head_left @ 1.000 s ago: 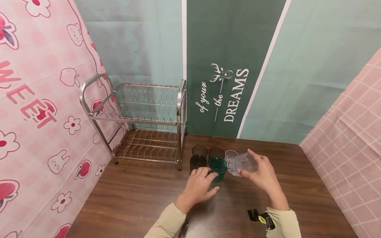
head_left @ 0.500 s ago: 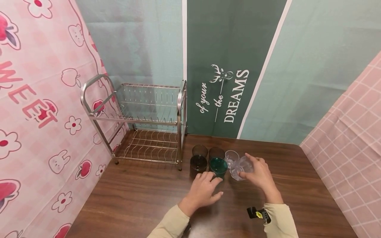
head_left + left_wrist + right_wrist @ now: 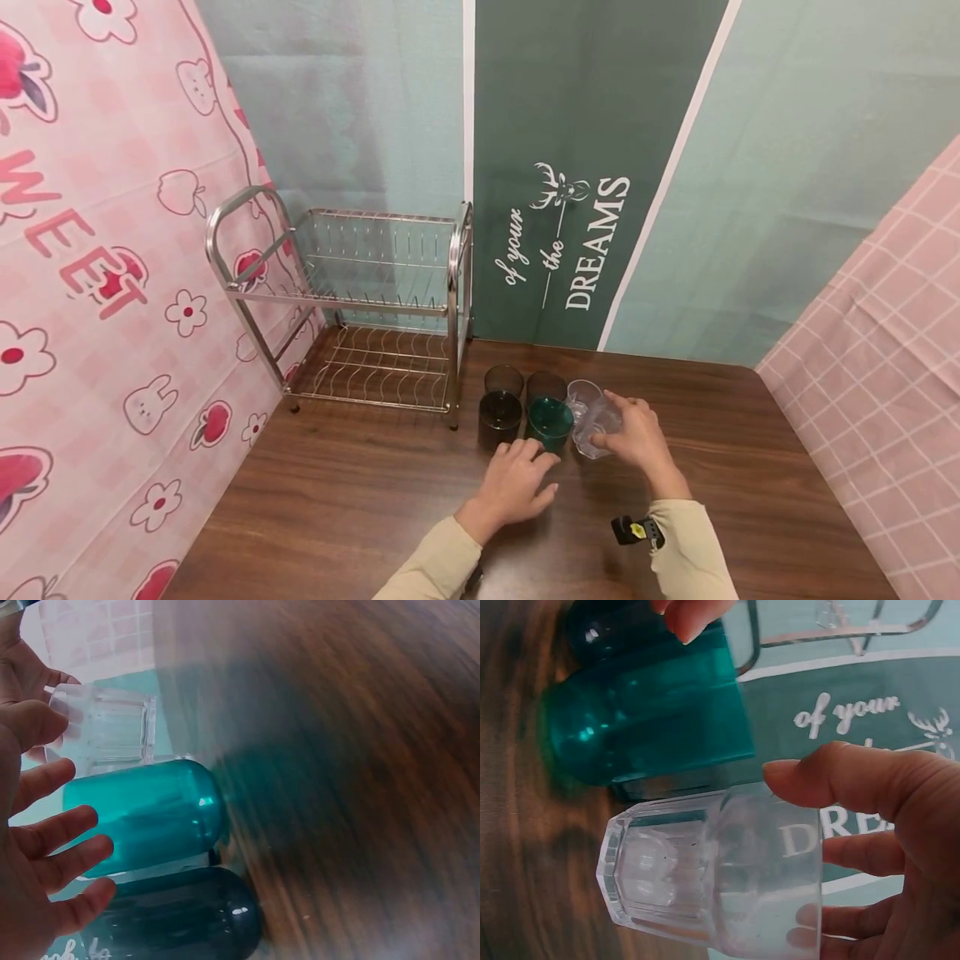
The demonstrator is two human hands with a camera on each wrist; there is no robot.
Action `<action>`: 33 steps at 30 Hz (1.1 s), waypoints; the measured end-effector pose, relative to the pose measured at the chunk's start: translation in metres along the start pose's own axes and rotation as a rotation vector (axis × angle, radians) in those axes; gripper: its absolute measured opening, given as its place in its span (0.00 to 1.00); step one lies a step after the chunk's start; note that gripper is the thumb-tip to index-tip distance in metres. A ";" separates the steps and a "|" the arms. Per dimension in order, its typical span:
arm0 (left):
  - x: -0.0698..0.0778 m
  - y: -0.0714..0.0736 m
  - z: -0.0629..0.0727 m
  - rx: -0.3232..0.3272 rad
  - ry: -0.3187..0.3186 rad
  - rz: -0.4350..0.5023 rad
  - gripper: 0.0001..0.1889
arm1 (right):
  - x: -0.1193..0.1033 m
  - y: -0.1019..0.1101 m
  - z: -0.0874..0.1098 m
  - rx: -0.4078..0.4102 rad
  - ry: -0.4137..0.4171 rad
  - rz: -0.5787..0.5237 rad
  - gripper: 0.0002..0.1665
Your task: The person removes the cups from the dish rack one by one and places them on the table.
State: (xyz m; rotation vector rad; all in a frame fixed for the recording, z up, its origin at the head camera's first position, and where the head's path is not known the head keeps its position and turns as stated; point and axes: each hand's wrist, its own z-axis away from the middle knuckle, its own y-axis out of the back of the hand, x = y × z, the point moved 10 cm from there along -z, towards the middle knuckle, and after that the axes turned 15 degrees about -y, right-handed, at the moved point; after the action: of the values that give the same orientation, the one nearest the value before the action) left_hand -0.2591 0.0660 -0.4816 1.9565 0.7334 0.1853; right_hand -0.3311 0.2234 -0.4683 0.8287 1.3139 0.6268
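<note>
My right hand (image 3: 639, 437) holds a clear faceted glass (image 3: 664, 859) near its rim, thumb on one side and fingers on the other. The glass stands almost upright at the table, beside a teal glass (image 3: 550, 417); whether its base fully rests there I cannot tell. My left hand (image 3: 513, 485) is in front of the teal glass, fingers spread and loosely bent, gripping nothing. Fingertips overlap the teal glass in the left wrist view; contact is unclear. A dark glass (image 3: 500, 414) stands left of the teal one. Behind are two dark glasses (image 3: 503, 380) and another clear glass (image 3: 582, 393).
A two-tier metal dish rack (image 3: 375, 308) stands at the back left of the wooden table (image 3: 720, 467). Pink printed cloth (image 3: 97, 250) hangs on the left, green cloth (image 3: 547, 125) behind, and pink checked cloth (image 3: 885, 358) on the right.
My right hand has brought the clear glass from a strong tilt to nearly upright and moved left beside the teal glass. My left hand has drawn slightly back toward me.
</note>
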 end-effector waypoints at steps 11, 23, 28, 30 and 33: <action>-0.007 -0.009 0.008 -0.023 0.043 0.034 0.14 | -0.003 -0.018 -0.007 -0.019 0.006 0.047 0.44; -0.010 -0.011 0.011 -0.038 0.065 0.062 0.14 | 0.000 -0.028 -0.007 0.002 0.028 0.050 0.42; -0.011 -0.012 0.012 -0.031 0.073 0.065 0.14 | -0.001 -0.030 -0.007 -0.001 0.038 0.058 0.41; -0.012 -0.012 0.013 -0.032 0.076 0.066 0.14 | -0.002 -0.031 -0.007 -0.001 0.044 0.065 0.41; -0.014 -0.013 0.015 -0.037 0.083 0.068 0.14 | -0.003 -0.033 -0.008 0.001 0.047 0.073 0.41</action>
State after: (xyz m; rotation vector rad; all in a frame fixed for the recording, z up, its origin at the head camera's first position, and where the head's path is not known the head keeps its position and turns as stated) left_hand -0.2692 0.0513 -0.4971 1.9487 0.7126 0.3211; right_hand -0.3417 0.2039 -0.4939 0.8702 1.3313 0.7073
